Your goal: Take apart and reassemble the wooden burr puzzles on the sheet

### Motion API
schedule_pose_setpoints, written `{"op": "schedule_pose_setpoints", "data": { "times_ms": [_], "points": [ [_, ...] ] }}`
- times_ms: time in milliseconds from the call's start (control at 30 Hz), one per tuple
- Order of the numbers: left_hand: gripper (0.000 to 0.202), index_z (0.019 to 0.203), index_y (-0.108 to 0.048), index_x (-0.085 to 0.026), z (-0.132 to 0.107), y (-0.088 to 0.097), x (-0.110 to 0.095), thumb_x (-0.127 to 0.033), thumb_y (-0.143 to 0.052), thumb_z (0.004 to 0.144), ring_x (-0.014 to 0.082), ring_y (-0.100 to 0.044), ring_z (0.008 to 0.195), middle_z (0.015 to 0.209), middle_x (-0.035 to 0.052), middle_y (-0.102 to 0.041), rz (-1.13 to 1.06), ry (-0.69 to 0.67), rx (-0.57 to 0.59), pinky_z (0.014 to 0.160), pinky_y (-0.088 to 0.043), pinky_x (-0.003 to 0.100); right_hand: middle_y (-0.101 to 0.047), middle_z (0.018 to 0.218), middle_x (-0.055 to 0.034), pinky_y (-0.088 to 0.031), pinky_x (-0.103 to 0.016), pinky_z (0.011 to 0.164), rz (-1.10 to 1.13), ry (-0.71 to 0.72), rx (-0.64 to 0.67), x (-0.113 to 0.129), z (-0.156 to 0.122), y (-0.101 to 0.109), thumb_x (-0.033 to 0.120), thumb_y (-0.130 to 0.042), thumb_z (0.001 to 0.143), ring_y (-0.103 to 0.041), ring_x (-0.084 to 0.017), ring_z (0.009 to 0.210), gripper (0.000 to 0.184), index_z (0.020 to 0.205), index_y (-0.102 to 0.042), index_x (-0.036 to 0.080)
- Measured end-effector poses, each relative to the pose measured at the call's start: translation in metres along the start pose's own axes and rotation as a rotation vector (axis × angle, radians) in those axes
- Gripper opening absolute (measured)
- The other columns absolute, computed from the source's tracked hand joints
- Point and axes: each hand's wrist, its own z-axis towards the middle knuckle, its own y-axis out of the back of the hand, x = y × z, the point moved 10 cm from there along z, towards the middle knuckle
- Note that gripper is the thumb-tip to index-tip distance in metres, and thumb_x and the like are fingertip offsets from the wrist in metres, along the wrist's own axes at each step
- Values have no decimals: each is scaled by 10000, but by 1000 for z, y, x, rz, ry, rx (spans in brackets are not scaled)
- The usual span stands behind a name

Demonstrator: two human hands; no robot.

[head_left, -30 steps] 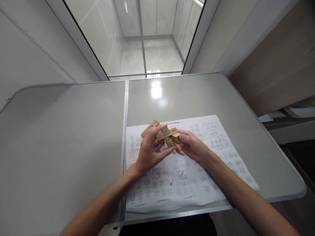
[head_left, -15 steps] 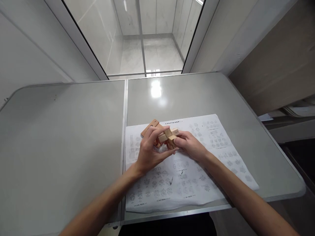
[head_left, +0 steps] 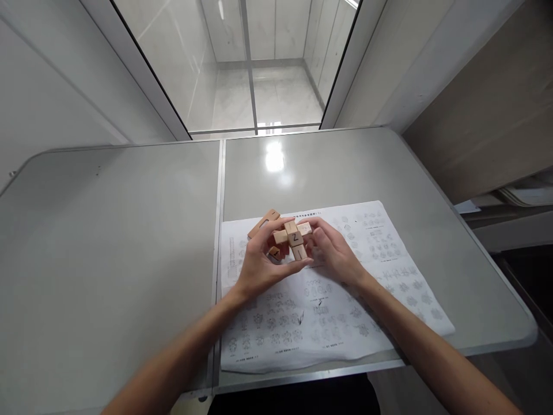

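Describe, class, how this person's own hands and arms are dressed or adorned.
The left hand and right hand are gloveless. Both forearms are bare, with no sleeve in view. No watch, bracelet or ring shows, though some fingers are partly hidden.

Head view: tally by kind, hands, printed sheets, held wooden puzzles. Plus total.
Hands: 2 (left hand, right hand)
Printed sheet: 1
Wooden burr puzzle: 1
Total: 4
Not counted: wooden parts by the left hand; partly hidden, can't tell whether they are one piece or several.
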Motion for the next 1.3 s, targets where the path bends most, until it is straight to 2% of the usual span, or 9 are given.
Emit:
{"op": "schedule_pose_setpoints", "data": {
  "times_ms": [67,133,300,433,667,833,933,1033,1300],
  "points": [
    [678,1353,-666,-268,1,-3,6,-439,-970,771,161,-702,834,1074,48,-705,-76,84,40,665,-609,264,-666,825,-6,-525,-313,632,-76,88,-79,7,-1,9,612,-581,1078,-601,-161,650,382,1137,-647,240],
    [683,1343,-674,-271,1,-7,10,-426,-981,753,183,-722,878,1094,56,-717,-112,133,79,718,-627,292,-657,818,1,-508,-309,631,-177,185,-118,14,-3,12,527,-590,1094,-591,-155,646,289,1098,-649,244],
    [653,1304,-693,-261,0,-11,10,-361,-990,731,216,-728,946,1194,87,-725,-123,158,134,765,-627,332,-631,823,-14,-463,-305,616,-423,413,-145,34,-9,11,431,-560,1115,-550,-159,662,242,1021,-668,236],
    [656,1313,-684,-271,0,-12,10,-342,-986,735,184,-703,875,1222,87,-719,-122,152,131,721,-606,315,-593,767,3,-406,-294,583,-487,463,-143,41,-11,9,384,-549,1125,-491,-148,616,250,955,-648,230],
    [650,1326,-668,-272,-2,-9,2,-355,-977,760,152,-665,813,1189,78,-718,-19,21,80,659,-573,280,-497,647,34,-325,-290,550,-376,262,-77,24,-4,9,488,-486,1135,-407,-126,563,472,747,-516,220],
    [684,1348,-646,-274,-5,-4,-11,-341,-981,756,103,-597,703,1054,22,-731,192,-175,2,589,-506,233,-382,628,48,-296,-286,536,-229,83,12,6,1,7,614,-489,1105,-335,-119,563,575,689,-392,229],
    [691,1360,-636,-268,-8,-3,-20,-348,-974,763,112,-617,734,1080,28,-743,292,-285,-33,611,-520,233,-385,657,42,-296,-275,514,-109,-3,71,-5,2,4,643,-505,1089,-332,-119,570,579,694,-422,228],
    [669,1377,-621,-264,-9,-4,-23,-359,-944,799,134,-655,768,1107,43,-749,355,-309,-33,651,-553,260,-387,666,41,-280,-263,488,-20,-63,105,-12,2,1,655,-534,1074,-324,-119,568,572,704,-453,226],
    [684,1411,-567,-275,-10,-5,-28,-411,-919,840,176,-663,810,1072,42,-719,452,-365,-53,692,-572,310,-417,640,48,-316,-270,494,76,-113,63,-14,2,-3,721,-600,1019,-348,-115,541,600,701,-478,227]
  ]
}}
